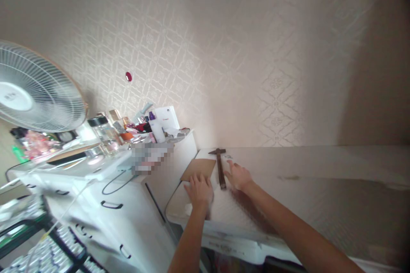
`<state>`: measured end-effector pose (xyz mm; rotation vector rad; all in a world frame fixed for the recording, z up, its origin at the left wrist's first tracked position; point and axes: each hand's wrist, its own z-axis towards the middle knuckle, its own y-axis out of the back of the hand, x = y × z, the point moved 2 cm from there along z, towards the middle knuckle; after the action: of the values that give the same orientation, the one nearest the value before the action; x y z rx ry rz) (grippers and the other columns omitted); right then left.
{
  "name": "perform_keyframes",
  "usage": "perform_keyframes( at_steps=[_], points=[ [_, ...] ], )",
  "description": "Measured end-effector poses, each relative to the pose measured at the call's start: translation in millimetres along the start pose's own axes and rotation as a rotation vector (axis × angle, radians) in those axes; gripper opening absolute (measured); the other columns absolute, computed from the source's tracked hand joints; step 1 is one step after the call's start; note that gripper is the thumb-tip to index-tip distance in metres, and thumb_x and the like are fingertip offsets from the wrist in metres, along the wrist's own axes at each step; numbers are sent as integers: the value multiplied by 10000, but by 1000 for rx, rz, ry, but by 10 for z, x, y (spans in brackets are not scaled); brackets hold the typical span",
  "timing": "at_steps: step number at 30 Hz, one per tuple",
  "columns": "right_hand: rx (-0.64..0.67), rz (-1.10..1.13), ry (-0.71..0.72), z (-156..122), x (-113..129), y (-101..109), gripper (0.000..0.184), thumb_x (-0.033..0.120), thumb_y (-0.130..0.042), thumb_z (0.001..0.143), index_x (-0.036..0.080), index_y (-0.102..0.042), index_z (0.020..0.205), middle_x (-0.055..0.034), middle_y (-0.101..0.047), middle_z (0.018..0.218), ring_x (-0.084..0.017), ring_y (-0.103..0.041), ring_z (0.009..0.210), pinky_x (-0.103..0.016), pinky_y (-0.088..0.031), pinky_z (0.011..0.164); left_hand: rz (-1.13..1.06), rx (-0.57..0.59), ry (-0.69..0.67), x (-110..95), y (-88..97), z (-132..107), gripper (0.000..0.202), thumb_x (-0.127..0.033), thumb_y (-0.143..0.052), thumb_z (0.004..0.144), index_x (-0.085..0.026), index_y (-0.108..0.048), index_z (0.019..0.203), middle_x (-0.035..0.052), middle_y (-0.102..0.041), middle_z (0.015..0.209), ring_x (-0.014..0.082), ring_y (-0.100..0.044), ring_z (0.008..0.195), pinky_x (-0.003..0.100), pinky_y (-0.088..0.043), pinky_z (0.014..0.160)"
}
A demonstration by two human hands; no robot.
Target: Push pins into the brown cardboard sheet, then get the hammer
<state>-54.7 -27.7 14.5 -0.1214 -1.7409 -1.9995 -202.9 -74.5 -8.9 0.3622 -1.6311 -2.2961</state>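
Observation:
My left hand [200, 192] lies flat, fingers spread, on the near edge of a brown rectangular board [199, 168], perhaps cardboard or thin wood. To the right of that board rests a hammer [220, 168] with a dark head at the far end and a brown handle pointing towards me. My right hand [239, 176] is just right of the hammer, thumb and index finger apart. Its index fingertip reaches a few tiny dark items [228, 157], too small to name. Everything lies on a whitish, worn tabletop [253, 209].
A white cabinet [134, 217] topped with jars, bottles and a white box [167, 118] stands on the left. Beyond it is a large fan [38, 89]. A dark-framed rack [57, 234] sits at the lower left. A patterned wall [237, 72] backs the table.

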Motion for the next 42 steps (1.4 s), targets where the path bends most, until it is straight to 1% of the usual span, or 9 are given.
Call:
perform_keyframes(
  at_steps=[3, 6, 11, 15, 20, 25, 29, 34, 42],
  points=[
    [-86, -64, -46, -80, -484, 149, 418, 358, -316, 870, 173, -375, 1240, -135, -550, 1079, -251, -578, 891, -351, -418, 719, 8, 7, -2, 0, 32, 5, 432, -374, -262, 880, -180, -484, 1196, 134, -411, 1300, 284, -320, 1214, 563, -235, 940],
    [-178, -145, -98, -170, -1119, 301, 424, 326, -325, 870, 129, -389, 1241, -162, -533, 1092, -256, -514, 1000, -353, -392, 782, 15, -7, -21, 17, 36, 11, 428, -378, -256, 884, -183, -485, 1189, 130, -411, 1301, 279, -330, 1208, 561, -246, 934],
    [-258, -252, -244, -346, -2183, 557, 448, 302, -363, 843, 89, -412, 1234, -179, -527, 1108, -297, -492, 1005, -391, -389, 789, 28, -43, -33, 36, 50, 57, 393, -340, -271, 885, -175, -505, 1153, 124, -423, 1293, 273, -348, 1195, 572, -238, 931],
    [-299, -265, -269, -421, -2686, 700, 468, 314, -372, 831, 90, -418, 1240, -181, -519, 1138, -298, -498, 1002, -392, -400, 781, 12, -114, -17, -254, 165, 123, 365, -305, -285, 883, -178, -524, 1128, 126, -474, 1242, 268, -404, 1150, 551, -236, 942],
    [-304, -257, -190, -383, -2869, 737, 463, 295, -363, 828, 69, -447, 1222, -191, -500, 1181, -275, -468, 1068, -380, -375, 846, -44, -160, -242, -1246, 231, 68, 384, -329, -288, 885, -196, -479, 1191, 92, -454, 1272, 238, -387, 1168, 505, -213, 990],
    [-269, -238, -102, -330, -2899, 668, 462, 286, -318, 846, 76, -449, 1237, -190, -471, 1226, -267, -408, 1145, -418, -313, 923, -127, -8, -419, -2337, 26, -194, 438, -392, -252, 893, -220, -376, 1276, 67, -366, 1347, 224, -278, 1252, 507, -201, 1005],
    [-213, -236, -155, -351, -2912, 631, 501, 367, -304, 857, 123, -419, 1280, -172, -376, 1324, -307, -321, 1214, -495, -230, 962, -178, 93, -486, -2941, -105, -345, 484, -438, -214, 886, -214, -344, 1294, 72, -348, 1358, 242, -255, 1262, 534, -203, 994],
    [-110, -194, -204, -368, -2940, 690, 515, 389, -272, 866, 186, -337, 1335, -120, -295, 1385, -305, -240, 1260, -519, -194, 976, -162, 144, -617, -3313, -133, -420, 493, -437, -189, 882, -223, -333, 1302, 83, -289, 1389, 268, -222, 1272, 556, -196, 979],
    [-32, -272, -187, -409, -2942, 732, 517, 432, -234, 873, 202, -380, 1313, -151, -307, 1373, -326, -250, 1251, -543, -183, 967, -166, 163, -641, -3345, -124, -452, 489, -424, -170, 887, -219, -343, 1297, 97, -295, 1383, 288, -223, 1265, 578, -187, 963]
  ],
)
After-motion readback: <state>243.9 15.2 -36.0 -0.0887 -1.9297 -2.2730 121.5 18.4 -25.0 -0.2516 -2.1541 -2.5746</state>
